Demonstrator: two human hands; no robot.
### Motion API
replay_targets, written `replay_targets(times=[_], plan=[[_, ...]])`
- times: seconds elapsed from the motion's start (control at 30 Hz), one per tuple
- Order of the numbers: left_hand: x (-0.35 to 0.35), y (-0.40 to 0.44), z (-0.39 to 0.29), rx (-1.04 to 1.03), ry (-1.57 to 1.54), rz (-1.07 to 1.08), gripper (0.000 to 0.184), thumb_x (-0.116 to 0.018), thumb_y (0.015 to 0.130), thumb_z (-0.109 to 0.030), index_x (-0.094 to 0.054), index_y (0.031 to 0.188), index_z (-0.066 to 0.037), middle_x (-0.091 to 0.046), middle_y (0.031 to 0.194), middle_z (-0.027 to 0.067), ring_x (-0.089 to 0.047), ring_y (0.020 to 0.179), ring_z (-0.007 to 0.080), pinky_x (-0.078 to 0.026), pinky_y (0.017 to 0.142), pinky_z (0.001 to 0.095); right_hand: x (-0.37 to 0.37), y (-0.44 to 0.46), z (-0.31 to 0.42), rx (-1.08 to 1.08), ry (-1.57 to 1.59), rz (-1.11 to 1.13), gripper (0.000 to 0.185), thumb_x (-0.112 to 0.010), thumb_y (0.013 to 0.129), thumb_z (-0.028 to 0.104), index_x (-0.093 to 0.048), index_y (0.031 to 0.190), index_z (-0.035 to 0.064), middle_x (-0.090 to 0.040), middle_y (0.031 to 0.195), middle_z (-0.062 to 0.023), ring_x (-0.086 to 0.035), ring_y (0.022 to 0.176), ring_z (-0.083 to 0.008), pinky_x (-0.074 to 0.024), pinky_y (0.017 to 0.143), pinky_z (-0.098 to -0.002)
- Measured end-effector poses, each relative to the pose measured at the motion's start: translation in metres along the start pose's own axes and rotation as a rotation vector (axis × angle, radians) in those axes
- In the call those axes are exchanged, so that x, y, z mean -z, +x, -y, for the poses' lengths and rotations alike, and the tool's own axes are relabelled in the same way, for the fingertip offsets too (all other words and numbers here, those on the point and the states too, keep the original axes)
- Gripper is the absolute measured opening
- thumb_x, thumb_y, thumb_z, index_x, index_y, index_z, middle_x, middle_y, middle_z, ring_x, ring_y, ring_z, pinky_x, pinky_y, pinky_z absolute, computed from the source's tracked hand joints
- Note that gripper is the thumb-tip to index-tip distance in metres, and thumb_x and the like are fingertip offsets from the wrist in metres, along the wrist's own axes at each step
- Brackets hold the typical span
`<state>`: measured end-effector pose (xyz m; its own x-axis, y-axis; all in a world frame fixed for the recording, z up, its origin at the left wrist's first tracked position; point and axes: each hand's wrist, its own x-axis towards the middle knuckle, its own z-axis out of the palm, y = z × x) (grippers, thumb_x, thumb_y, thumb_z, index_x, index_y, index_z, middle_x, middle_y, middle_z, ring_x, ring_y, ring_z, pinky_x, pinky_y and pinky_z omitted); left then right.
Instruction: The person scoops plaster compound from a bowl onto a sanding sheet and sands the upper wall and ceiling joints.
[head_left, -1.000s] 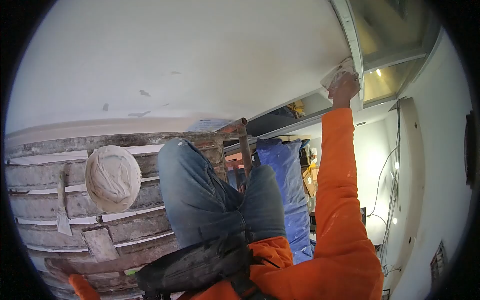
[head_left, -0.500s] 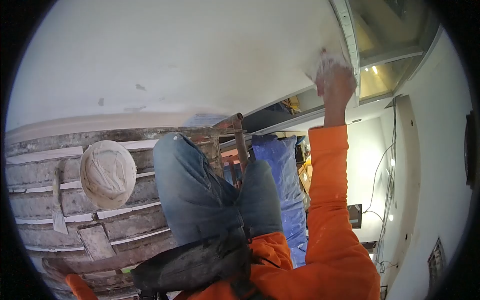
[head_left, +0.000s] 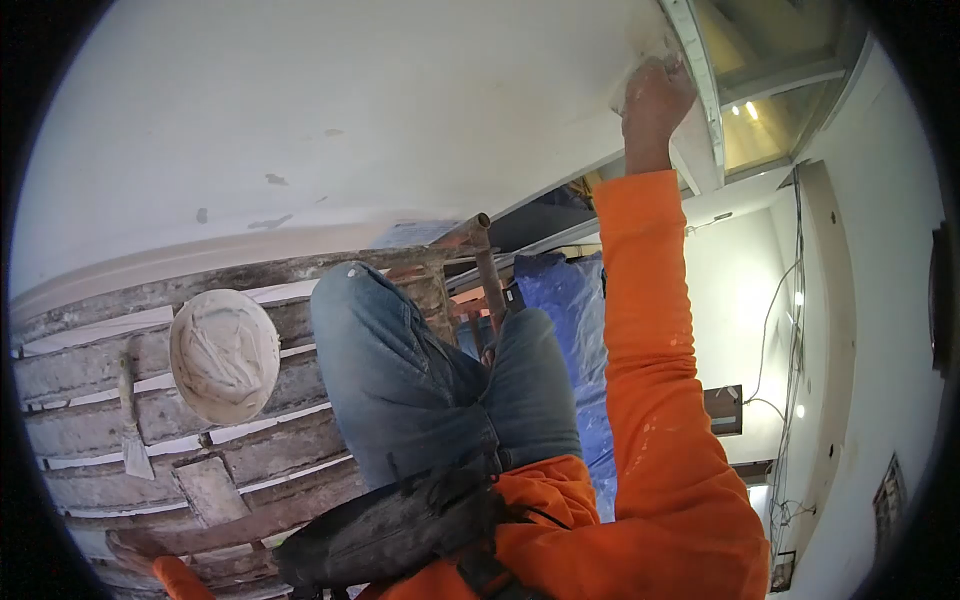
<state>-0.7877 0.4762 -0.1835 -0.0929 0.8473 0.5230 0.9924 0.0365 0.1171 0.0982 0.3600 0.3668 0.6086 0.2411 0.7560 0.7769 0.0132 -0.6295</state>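
My right hand [head_left: 658, 98] is raised at the upper right, closed round a white-smeared flat tool [head_left: 621, 98] against the white surface [head_left: 400, 110], beside a metal edge strip. The hand hides most of the tool. Down at the lower left, my left hand [head_left: 135, 548] rests by the worn slats, its fingers too dark to make out. A round tub [head_left: 224, 357] of whitish paste stands on the slats [head_left: 85, 375]. To its left lies a scraper [head_left: 130, 415], and below is a flat rectangular plate [head_left: 210, 490].
My bent legs [head_left: 400, 390] and a black bag [head_left: 395, 535] are at the centre. A rusty pipe frame [head_left: 487, 265] rises beyond my knees, with blue sheeting [head_left: 570, 340] behind it. Cables [head_left: 790, 400] hang along the right wall. Glazed panels [head_left: 765, 60] are at the upper right.
My right hand has moved up and left along the white surface with the flat tool. The view has shifted slightly, while the tub and scraper keep their places on the slats.
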Motion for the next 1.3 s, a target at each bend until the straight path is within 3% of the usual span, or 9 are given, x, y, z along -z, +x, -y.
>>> replay_targets(times=[0.1, 0.27, 0.5, 0.57, 0.67, 0.9, 0.97, 1.1, 1.3], plan=[[0.0, 0.003, -0.011, -0.078, 0.165, -0.014, 0.042, -0.043, 0.095, -0.035, -0.052, 0.126, -0.009, -0.05, 0.13, 0.012, -0.047, 0.121, 0.0304, -0.039, 0.101, 0.0428, -0.003, -0.019, 0.034, 0.316, -0.422, 0.055, 0.012, -0.048, 0.08, 0.004, -0.059, 0.081, 0.0006, -0.051, 0.065, -0.0031, -0.045, 0.045, -0.0147, -0.036, 0.04, -0.0279], [-0.009, 0.001, -0.002, 0.217, -0.044, 0.082, 0.053, -0.034, 0.096, -0.045, -0.051, 0.129, -0.007, -0.049, 0.134, 0.0144, -0.045, 0.123, 0.032, -0.036, 0.103, 0.0439, 0.075, -0.005, -0.009, 0.64, -0.607, 0.204, 0.011, -0.05, 0.082, 0.004, -0.06, 0.081, -0.0005, -0.053, 0.066, -0.0047, -0.053, 0.053, -0.0167, -0.0445, 0.052, -0.0292], [-0.002, 0.005, -0.007, 0.208, -0.007, 0.104, 0.044, -0.037, 0.096, -0.037, -0.049, 0.129, -0.01, -0.05, 0.131, 0.0103, -0.047, 0.122, 0.0286, -0.039, 0.101, 0.0413, 0.146, 0.08, -0.138, 0.243, -0.549, -0.018, 0.011, -0.051, 0.084, 0.008, -0.058, 0.078, 0.0009, -0.054, 0.067, -0.0045, -0.053, 0.055, -0.0179, -0.0447, 0.052, -0.0299], [-0.004, 0.004, -0.005, 0.007, 0.161, 0.03, 0.045, -0.037, 0.096, -0.039, -0.051, 0.128, -0.01, -0.05, 0.132, 0.0103, -0.046, 0.122, 0.029, -0.039, 0.101, 0.0414, 0.13, 0.094, -0.135, 0.152, -0.452, -0.033, 0.012, -0.051, 0.084, 0.009, -0.058, 0.077, 0.0013, -0.054, 0.068, -0.0045, -0.053, 0.056, -0.0182, -0.0447, 0.052, -0.0301], [0.03, 0.013, -0.055, 0.282, 0.065, 0.14, 0.046, -0.034, 0.097, -0.04, -0.053, 0.126, -0.009, -0.05, 0.132, 0.0104, -0.047, 0.122, 0.0291, -0.038, 0.101, 0.042, 0.093, 0.101, -0.118, 0.069, -0.318, -0.059, 0.013, -0.052, 0.085, 0.01, -0.057, 0.076, 0.0019, -0.054, 0.069, -0.0044, -0.053, 0.057, -0.0187, -0.0448, 0.052, -0.0304], [0.007, 0.007, -0.02, 0.199, 0.065, 0.129, 0.045, -0.035, 0.098, -0.038, -0.053, 0.126, -0.007, -0.05, 0.132, 0.0118, -0.046, 0.122, 0.0299, -0.038, 0.101, 0.0424, -0.032, 0.005, 0.001, -0.036, -0.121, 0.017, 0.017, -0.053, 0.087, 0.013, -0.056, 0.073, 0.0033, -0.054, 0.07, -0.0042, -0.053, 0.059, -0.0199, -0.045, 0.052, -0.0311], [-0.01, -0.002, 0.003, -0.031, 0.095, 0.013, 0.044, -0.037, 0.097, -0.037, -0.052, 0.127, -0.007, -0.05, 0.131, 0.0136, -0.046, 0.122, 0.0296, -0.038, 0.102, 0.0424, -0.038, -0.018, 0.025, 0.052, -0.227, 0.092, 0.017, -0.053, 0.087, 0.015, -0.057, 0.075, 0.0042, -0.055, 0.072, -0.0047, -0.054, 0.061, -0.0203, -0.0452, 0.053, -0.0317], [-0.026, -0.001, 0.019, -0.011, 0.001, -0.035, 0.044, -0.039, 0.097, -0.037, -0.051, 0.128, -0.008, -0.051, 0.13, 0.0145, -0.048, 0.12, 0.0302, -0.039, 0.101, 0.0419, 0.038, -0.028, 0.004, 0.469, -0.697, 0.307, 0.015, -0.053, 0.087, 0.021, -0.059, 0.083, 0.0073, -0.058, 0.078, -0.0066, -0.058, 0.069, -0.0215, -0.0459, 0.058, -0.0335], [0.05, 0.025, -0.072, 0.503, -0.184, 0.163, 0.05, -0.036, 0.097, -0.042, -0.052, 0.126, -0.006, -0.052, 0.128, 0.0152, -0.049, 0.119, 0.0315, -0.038, 0.101, 0.0424, 0.205, 0.053, -0.163, 0.71, -1.458, 0.258, 0.022, -0.052, 0.086, 0.029, -0.062, 0.095, 0.0119, -0.063, 0.087, -0.0095, -0.063, 0.081, -0.0232, -0.047, 0.066, -0.0363]])
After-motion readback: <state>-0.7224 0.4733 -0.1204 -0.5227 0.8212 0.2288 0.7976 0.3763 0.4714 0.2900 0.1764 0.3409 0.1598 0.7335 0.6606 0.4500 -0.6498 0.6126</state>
